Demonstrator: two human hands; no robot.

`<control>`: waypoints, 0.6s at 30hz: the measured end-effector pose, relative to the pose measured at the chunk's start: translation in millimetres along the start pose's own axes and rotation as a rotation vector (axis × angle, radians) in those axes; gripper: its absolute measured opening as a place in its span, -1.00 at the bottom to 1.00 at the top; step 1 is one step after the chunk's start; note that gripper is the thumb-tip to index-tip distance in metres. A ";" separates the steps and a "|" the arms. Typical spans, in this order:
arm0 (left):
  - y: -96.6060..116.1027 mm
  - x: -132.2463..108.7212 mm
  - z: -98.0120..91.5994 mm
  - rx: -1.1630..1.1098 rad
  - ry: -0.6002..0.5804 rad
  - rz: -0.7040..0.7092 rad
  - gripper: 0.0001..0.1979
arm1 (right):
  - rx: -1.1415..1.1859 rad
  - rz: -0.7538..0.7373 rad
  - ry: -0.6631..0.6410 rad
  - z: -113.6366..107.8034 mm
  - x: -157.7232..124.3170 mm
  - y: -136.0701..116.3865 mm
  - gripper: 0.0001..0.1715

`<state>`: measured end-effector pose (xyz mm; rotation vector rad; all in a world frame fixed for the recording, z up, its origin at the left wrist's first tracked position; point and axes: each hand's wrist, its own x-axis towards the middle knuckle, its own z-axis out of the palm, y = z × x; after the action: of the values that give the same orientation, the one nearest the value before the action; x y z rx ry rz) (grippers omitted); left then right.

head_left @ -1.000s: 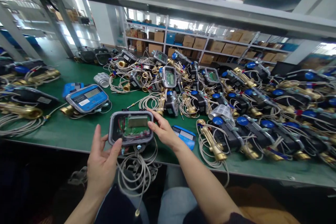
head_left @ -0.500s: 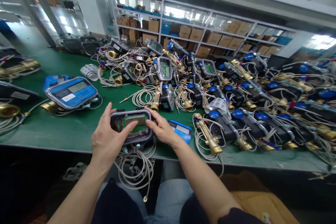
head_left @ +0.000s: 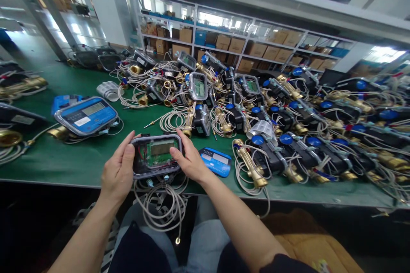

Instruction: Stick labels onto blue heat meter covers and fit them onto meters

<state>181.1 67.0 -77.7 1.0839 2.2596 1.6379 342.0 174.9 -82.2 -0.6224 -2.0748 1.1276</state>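
A black meter housing (head_left: 156,156) with a clear frame, a green circuit board and a grey display is held at the table's front edge. My left hand (head_left: 118,170) grips its left side, thumb along the rim. Wrapped round the right side is my right hand (head_left: 189,158), its thumb over the right end of the display. A coiled grey cable (head_left: 163,207) hangs below the housing. Beside my right hand a blue faceplate (head_left: 216,162) lies flat on the green table (head_left: 86,158).
Many meters with brass fittings and cables cover the table's middle and right, one brass pipe (head_left: 251,164) near the front. A blue-faced meter (head_left: 86,115) sits left, beside a roll of labels (head_left: 109,91). Shelves with boxes (head_left: 237,46) stand behind.
My left thumb has moved off the display to the housing's left rim, uncovering the board. The housing appears slightly further left, and more of the blue faceplate shows.
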 end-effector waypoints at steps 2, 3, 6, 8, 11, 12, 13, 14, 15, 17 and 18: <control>1.2 0.0 1.4 0.001 -0.007 -0.012 -0.45 | -0.070 -0.035 0.036 5.0 3.2 -8.8 0.00; 1.7 -0.7 2.6 -0.004 -0.005 -0.014 -0.46 | -0.118 -0.039 0.053 7.7 5.8 -14.0 0.06; 3.5 -4.0 7.1 -0.005 0.040 -0.001 -0.49 | -0.265 0.081 0.104 16.1 15.1 -29.1 0.05; 5.0 -5.5 9.2 0.011 0.074 0.002 -0.51 | -0.315 0.184 0.127 20.9 19.7 -35.2 -0.04; 7.0 -5.3 10.0 0.036 0.098 -0.007 -0.55 | -0.337 0.195 0.147 23.5 22.7 -35.0 -0.21; 7.5 -4.7 9.9 0.039 0.102 -0.010 -0.55 | -0.342 0.173 0.156 22.6 23.3 -33.2 -0.28; 7.9 -4.1 9.8 0.039 0.108 -0.012 -0.56 | -0.349 0.148 0.165 20.7 24.3 -31.4 -0.36; 8.3 -3.6 9.7 0.037 0.114 -0.013 -0.56 | -0.364 0.126 0.164 18.1 25.9 -30.0 -0.46; 8.6 -3.1 9.7 0.034 0.121 -0.013 -0.56 | -0.387 0.118 0.156 15.1 28.3 -29.5 -0.56; 8.7 -2.8 10.2 0.027 0.130 -0.012 -0.56 | -0.447 0.136 0.146 10.1 36.0 -31.9 -0.58; 8.5 -2.8 10.6 0.023 0.131 -0.010 -0.56 | -0.478 0.145 0.154 9.3 40.9 -34.6 -0.54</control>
<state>192.4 74.6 -75.2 0.9963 2.3654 1.7313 305.5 180.2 -42.2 -1.0663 -2.1993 0.6269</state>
